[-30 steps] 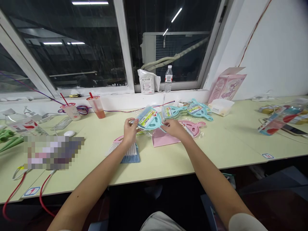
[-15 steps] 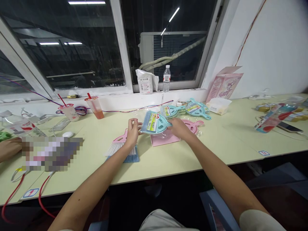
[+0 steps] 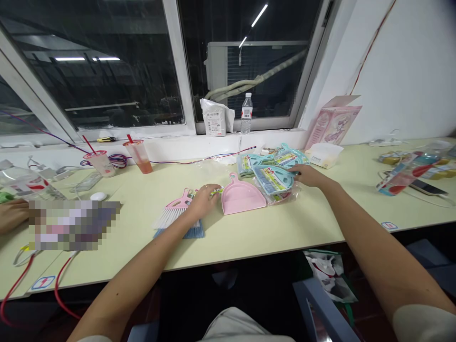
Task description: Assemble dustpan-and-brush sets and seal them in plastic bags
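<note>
My right hand [image 3: 308, 175] is closed on the handle of a teal packaged brush set [image 3: 272, 180], above other wrapped sets. Beside the pink dustpan [image 3: 242, 197], my left hand [image 3: 206, 202] hovers low with its fingers partly spread; a bit of a yellow-green label shows by its fingertips, and whether it touches that is unclear. A pink-handled brush [image 3: 174, 213] with white bristles lies left of that hand, with blue bristles partly under it. More teal sets [image 3: 245, 164] are piled at the back.
Two cups with red straws [image 3: 140, 156] stand at the back left. A water bottle [image 3: 246, 114] is on the sill. A pink box [image 3: 333, 126] and a tissue pack [image 3: 324, 156] are at the back right. Another person's hand [image 3: 14, 216] is at the far left.
My right hand has carried the teal set rightward, from over the pink dustpan to the other packages. My left hand has come off the set and moved slightly right and down. The dustpan is now uncovered.
</note>
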Available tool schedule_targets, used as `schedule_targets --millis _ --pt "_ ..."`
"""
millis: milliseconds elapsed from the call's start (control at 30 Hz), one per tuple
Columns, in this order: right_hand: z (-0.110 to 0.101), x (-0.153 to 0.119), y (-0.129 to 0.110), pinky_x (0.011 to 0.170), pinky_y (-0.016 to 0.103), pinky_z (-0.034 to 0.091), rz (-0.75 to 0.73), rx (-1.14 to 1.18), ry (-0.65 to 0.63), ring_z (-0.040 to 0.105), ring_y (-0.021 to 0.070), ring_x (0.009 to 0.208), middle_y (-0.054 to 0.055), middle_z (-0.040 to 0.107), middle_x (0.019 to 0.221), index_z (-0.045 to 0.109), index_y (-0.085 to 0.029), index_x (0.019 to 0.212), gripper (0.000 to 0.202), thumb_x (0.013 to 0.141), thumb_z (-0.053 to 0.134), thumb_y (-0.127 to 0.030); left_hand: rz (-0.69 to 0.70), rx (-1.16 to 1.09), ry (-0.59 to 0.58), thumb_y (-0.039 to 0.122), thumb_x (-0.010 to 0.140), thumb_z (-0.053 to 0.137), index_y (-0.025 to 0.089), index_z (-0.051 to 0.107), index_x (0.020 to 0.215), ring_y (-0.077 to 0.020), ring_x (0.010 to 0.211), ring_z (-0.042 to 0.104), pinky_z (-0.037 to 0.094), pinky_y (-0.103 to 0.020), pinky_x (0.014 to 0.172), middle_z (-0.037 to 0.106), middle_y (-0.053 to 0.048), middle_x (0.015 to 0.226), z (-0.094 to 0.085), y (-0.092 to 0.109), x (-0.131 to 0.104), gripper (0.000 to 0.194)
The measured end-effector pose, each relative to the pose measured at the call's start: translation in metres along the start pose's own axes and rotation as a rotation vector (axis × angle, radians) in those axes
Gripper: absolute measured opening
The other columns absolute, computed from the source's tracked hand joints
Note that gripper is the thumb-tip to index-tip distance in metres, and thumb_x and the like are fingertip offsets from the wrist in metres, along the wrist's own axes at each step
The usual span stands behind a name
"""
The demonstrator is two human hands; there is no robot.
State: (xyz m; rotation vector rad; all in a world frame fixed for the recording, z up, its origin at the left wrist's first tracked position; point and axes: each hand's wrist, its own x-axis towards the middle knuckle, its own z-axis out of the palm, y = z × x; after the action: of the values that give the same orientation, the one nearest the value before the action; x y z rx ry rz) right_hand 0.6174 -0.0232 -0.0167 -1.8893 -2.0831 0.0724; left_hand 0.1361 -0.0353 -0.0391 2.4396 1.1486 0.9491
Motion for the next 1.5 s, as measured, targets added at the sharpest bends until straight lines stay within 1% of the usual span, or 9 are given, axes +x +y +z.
schedule_targets --millis 100,233,567,667,767,900,1000,1300,1500 --pt "-0.002 -0.002 0.020 0.102 0.039 0.050 -0.001 -0.039 -0.038 0.065 0.0303 0.116 0.010 0.068 0.131 0.075 -0.021 0.123 0.048 0.077 0.061 -0.022 0.167 0.072 -0.142 0.026 0.098 0.046 0.024 0.070 0.123 -0.0247 0.130 0.055 0.042 -0.042 0.112 0.065 -0.008 0.133 0.003 0.006 -0.005 0.034" --pt "0.004 -0.002 0.018 0.102 0.041 0.050 -0.040 -0.074 -0.086 0.064 0.0299 0.117 0.010 0.068 0.131 0.074 -0.022 0.123 0.047 0.078 0.061 -0.019 0.202 0.089 -0.240 0.028 0.100 0.046 0.025 0.073 0.121 -0.0253 0.135 0.051 0.041 -0.044 0.115 0.060 -0.010 0.141 0.008 0.009 -0.010 0.034" --pt "0.009 0.000 -0.006 0.106 0.042 0.046 0.096 -0.186 -0.066 0.061 0.0339 0.124 0.021 0.063 0.137 0.064 -0.010 0.136 0.057 0.079 0.063 -0.011 0.182 -0.010 -0.211 0.029 0.099 0.047 0.026 0.074 0.114 -0.0264 0.133 0.052 0.042 -0.046 0.115 0.062 -0.010 0.136 0.011 0.007 -0.011 0.031" --pt "0.005 -0.004 -0.031 0.113 0.045 0.040 0.078 -0.179 0.118 0.053 0.0366 0.134 0.024 0.058 0.141 0.059 -0.005 0.140 0.063 0.077 0.061 -0.008 0.229 0.043 -0.150 0.029 0.099 0.047 0.025 0.074 0.113 -0.0287 0.128 0.055 0.044 -0.048 0.111 0.063 -0.012 0.132 0.006 0.008 -0.008 0.031" --pt "0.012 -0.008 -0.082 0.115 0.044 0.038 0.026 -0.045 0.254 0.052 0.0320 0.134 0.019 0.061 0.140 0.063 -0.010 0.134 0.051 0.084 0.054 -0.011 0.169 0.210 -0.065 0.027 0.100 0.044 0.024 0.074 0.109 -0.0303 0.120 0.058 0.046 -0.048 0.105 0.068 -0.014 0.119 -0.005 0.001 -0.001 0.032" --pt "0.038 -0.005 -0.163 0.108 0.037 0.043 -0.080 0.104 0.126 0.058 0.0263 0.123 0.015 0.064 0.135 0.066 -0.014 0.127 0.038 0.092 0.052 -0.022 -0.066 0.450 -0.035 0.017 0.098 0.039 0.019 0.072 0.112 -0.0301 0.113 0.060 0.047 -0.043 0.098 0.069 -0.016 0.109 -0.021 -0.021 0.008 0.036" --pt "0.054 0.004 -0.202 0.101 0.037 0.046 -0.008 0.023 -0.014 0.058 0.0290 0.123 0.018 0.063 0.135 0.064 -0.013 0.126 0.038 0.092 0.056 -0.026 -0.158 0.531 -0.076 0.018 0.097 0.041 0.015 0.070 0.117 -0.0309 0.113 0.060 0.046 -0.041 0.097 0.069 -0.018 0.110 -0.027 -0.038 0.009 0.036" --pt "0.070 0.012 -0.211 0.088 0.038 0.047 0.081 -0.189 -0.049 0.065 0.0317 0.106 0.020 0.072 0.110 0.074 -0.014 0.102 0.029 0.088 0.050 -0.008 -0.227 0.517 -0.155 0.027 0.094 0.048 0.018 0.075 0.115 -0.0318 0.104 0.062 0.046 -0.042 0.094 0.071 -0.017 0.104 -0.015 -0.063 0.007 0.035" --pt "0.078 0.008 -0.201 0.086 0.033 0.046 0.070 -0.112 0.017 0.066 0.0264 0.098 0.014 0.073 0.101 0.076 -0.017 0.097 0.027 0.091 0.050 -0.015 -0.244 0.479 -0.115 0.023 0.092 0.051 0.015 0.077 0.109 -0.0323 0.112 0.060 0.044 -0.042 0.101 0.069 -0.019 0.113 -0.018 -0.055 0.010 0.032"
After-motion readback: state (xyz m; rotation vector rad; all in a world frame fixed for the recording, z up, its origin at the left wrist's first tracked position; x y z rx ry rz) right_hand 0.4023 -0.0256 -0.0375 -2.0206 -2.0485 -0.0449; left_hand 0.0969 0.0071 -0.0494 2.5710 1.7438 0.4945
